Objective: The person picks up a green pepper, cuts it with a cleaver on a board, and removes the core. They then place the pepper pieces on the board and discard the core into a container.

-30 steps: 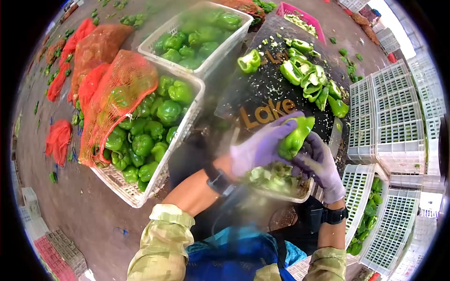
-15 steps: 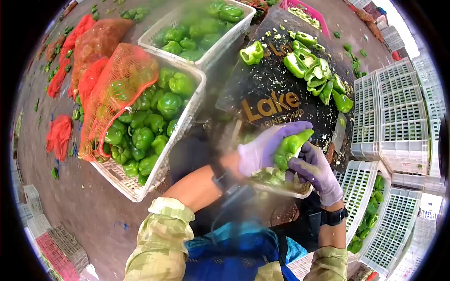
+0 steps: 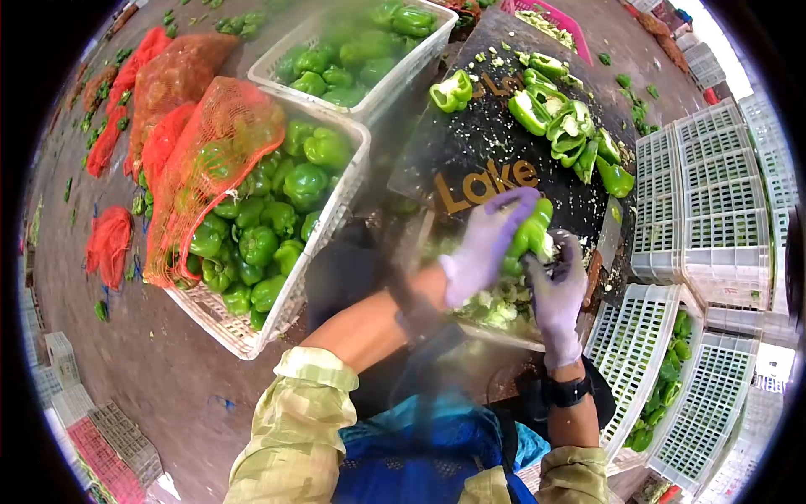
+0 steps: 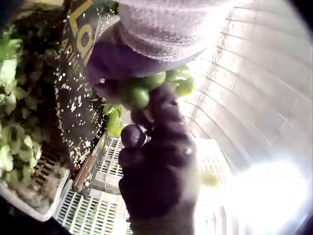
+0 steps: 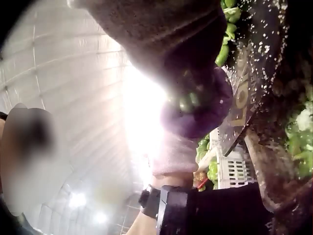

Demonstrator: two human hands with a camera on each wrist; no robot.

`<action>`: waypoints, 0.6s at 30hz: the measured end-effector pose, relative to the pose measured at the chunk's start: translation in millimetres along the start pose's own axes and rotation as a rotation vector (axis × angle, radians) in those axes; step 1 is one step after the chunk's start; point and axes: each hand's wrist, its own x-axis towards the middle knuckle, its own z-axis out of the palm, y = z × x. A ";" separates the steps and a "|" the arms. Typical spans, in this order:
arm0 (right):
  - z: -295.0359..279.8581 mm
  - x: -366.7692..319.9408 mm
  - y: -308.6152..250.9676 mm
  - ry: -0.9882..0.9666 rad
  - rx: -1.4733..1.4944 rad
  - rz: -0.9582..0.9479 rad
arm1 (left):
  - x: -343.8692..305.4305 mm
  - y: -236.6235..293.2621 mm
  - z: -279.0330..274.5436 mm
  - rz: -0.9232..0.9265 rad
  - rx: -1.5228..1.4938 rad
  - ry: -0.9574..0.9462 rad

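In the head view, my gloved left hand (image 3: 480,248) grips a green bell pepper (image 3: 529,231) above the near edge of a black board (image 3: 420,172). At its lower right end a pale inside part shows, with the gloved right hand (image 3: 558,290) there, thumb and fingers bent around that end. The left wrist view has the right hand's fingertips against the pepper (image 4: 139,97). Under both hands stands a tub of pale green pepper scraps (image 3: 497,312). Cut bell peppers (image 3: 571,134) lie across the board, and a knife (image 3: 608,237) rests along its right edge.
Left of the board are a white crate (image 3: 357,160) of whole peppers, partly under a red mesh bag (image 3: 214,160), and another pepper crate (image 3: 369,105) behind it. White crates (image 3: 701,218) are stacked on the right. A pink basket (image 3: 579,38) stands at the far end.
The pepper has turned between the hands, its pale inside now facing the right hand. The right hand has shifted slightly left and down, its fingers now at the pepper's end.
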 end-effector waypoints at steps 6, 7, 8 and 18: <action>-46.0 1.9 15.9 -0.132 0.356 0.347 | 11.9 5.7 -20.2 -0.187 -0.563 -0.186; -59.0 -2.2 14.2 -0.319 0.281 0.378 | 12.3 16.6 -20.9 -0.214 -0.599 -0.289; -68.0 -5.5 3.6 -0.456 -0.023 0.413 | 11.4 26.7 -21.6 -0.246 -0.631 -0.390; -13.5 28.6 -44.7 0.050 -0.891 -0.403 | -9.2 18.2 -10.2 0.624 0.594 -0.465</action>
